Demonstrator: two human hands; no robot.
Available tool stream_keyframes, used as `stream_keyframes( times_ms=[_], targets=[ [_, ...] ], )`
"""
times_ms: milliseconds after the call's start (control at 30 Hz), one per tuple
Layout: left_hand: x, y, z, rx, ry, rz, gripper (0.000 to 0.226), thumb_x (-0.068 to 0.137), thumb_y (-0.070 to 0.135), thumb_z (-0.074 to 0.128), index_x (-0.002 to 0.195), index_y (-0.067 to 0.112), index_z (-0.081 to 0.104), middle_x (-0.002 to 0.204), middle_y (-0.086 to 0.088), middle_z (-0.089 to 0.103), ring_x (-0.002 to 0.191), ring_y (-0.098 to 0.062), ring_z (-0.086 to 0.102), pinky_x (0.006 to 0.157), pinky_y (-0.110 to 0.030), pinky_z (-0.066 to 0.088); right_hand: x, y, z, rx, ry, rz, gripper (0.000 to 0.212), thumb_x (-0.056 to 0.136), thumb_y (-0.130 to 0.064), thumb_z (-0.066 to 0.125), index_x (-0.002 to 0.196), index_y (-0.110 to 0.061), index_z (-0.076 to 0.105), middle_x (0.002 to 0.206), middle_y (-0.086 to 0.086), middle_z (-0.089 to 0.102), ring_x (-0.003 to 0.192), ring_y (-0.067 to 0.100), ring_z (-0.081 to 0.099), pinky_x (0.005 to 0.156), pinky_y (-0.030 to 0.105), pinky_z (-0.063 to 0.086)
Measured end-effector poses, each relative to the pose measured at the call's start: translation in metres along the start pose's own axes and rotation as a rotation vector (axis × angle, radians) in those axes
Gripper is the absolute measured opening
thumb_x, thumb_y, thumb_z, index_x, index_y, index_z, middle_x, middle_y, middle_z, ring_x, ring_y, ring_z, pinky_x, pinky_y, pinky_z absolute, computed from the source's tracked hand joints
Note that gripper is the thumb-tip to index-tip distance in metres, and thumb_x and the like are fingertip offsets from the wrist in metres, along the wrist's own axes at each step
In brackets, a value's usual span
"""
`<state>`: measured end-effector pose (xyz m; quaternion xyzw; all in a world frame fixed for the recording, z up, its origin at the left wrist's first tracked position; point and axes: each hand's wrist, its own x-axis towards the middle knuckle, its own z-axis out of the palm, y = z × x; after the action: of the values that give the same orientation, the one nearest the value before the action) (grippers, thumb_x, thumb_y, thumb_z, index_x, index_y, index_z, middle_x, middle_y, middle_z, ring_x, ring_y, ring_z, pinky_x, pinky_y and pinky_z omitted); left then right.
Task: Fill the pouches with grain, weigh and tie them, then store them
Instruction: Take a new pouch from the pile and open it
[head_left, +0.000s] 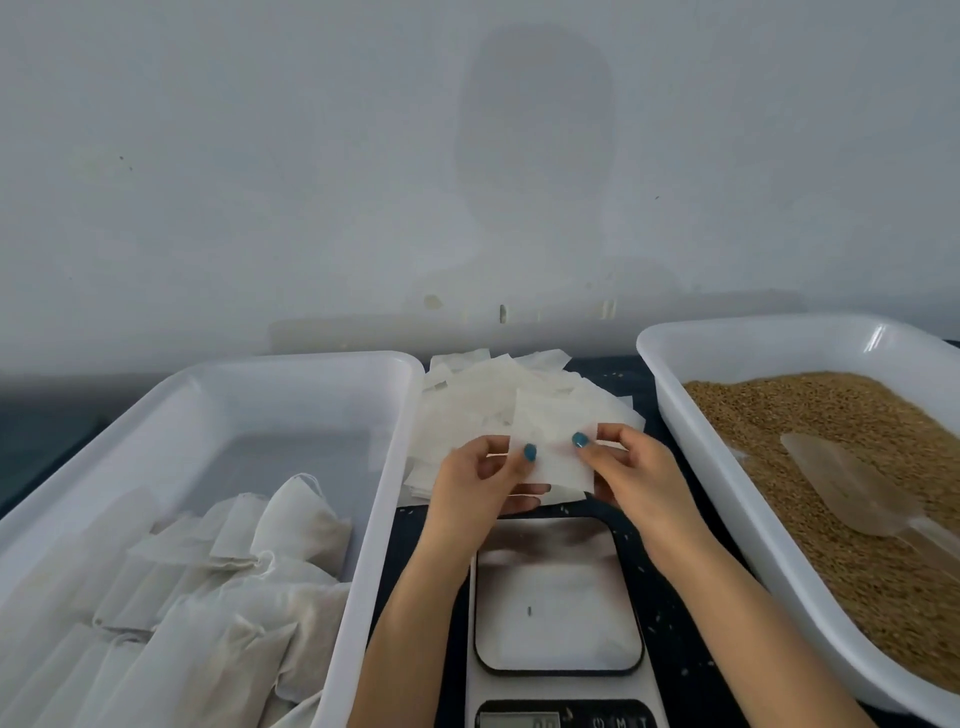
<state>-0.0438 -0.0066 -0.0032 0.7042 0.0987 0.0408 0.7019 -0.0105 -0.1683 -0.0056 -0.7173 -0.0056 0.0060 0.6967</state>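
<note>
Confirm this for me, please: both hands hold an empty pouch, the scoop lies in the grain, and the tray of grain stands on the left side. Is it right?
Not fully. The head view shows the tray of grain on the right side, not the left. The rest holds: the left hand and right hand hold an empty pouch, and the scoop lies in the grain.

Empty white pouch (550, 452) held flat over spare pouches (467, 410).
</note>
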Motion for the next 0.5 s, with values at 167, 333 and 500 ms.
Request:
stream_keyframes(
  times_ms=[167,333,500],
  targets=[
    [-0.004,-0.004,0.004,0.007,0.134,-0.019,0.019,0.092,0.023,0.068,0.102,0.009,0.061,0.091,-0.006,0.075,0.070,-0.017,0.074,0.062,-0.025,0.060,-0.019,0.005,-0.005,0.128,-0.089,0.045,0.022,0.085,-0.031,0.074,0.105,-0.029,0.064,0.079,-0.003,0.076,0.075,0.006,0.074,0.059,0.016,0.055],
    [-0.008,-0.004,0.005,-0.010,0.110,0.021,0.021,0.089,0.022,0.072,0.092,0.007,0.058,0.087,-0.007,0.074,0.077,-0.018,0.075,0.068,-0.029,0.061,-0.030,0.007,-0.003,0.036,-0.101,-0.097,0.027,0.084,-0.017,0.077,0.101,-0.032,0.061,0.085,-0.009,0.078,0.080,0.009,0.075,0.065,0.015,0.056],
    [-0.011,-0.003,0.007,0.025,0.018,0.086,0.029,0.084,0.025,0.077,0.088,0.005,0.056,0.084,-0.019,0.069,0.072,-0.017,0.069,0.067,-0.028,0.060,-0.029,0.005,-0.009,0.048,0.013,-0.163,0.024,0.081,-0.020,0.079,0.096,-0.032,0.064,0.080,-0.010,0.077,0.073,0.006,0.074,0.061,0.010,0.051]
  ],
)
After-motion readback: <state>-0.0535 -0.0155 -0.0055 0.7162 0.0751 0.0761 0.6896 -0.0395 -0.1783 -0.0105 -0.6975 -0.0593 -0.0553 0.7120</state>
